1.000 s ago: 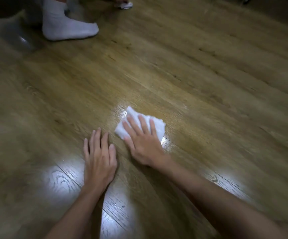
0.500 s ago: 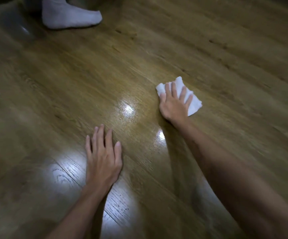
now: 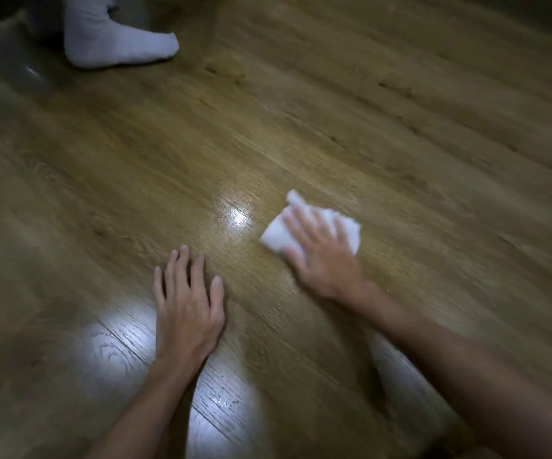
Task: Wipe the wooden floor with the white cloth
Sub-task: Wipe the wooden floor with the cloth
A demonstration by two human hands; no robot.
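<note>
A small folded white cloth lies flat on the glossy wooden floor right of centre. My right hand presses down on it with straight, spread fingers; the hand is motion-blurred. The cloth's near part is hidden under the palm. My left hand rests flat on the floor to the left, fingers straight, holding nothing, about a hand's width from the cloth.
Another person's foot in a white sock stands on the floor at the far left. Bright light reflections sit on the planks near my left wrist and beside the cloth. Bare boards stretch to the right and far side.
My right hand slid the cloth away to the far right half a second ago, then back toward me. The left hand stayed planted. The socked foot shifted slightly in view.
</note>
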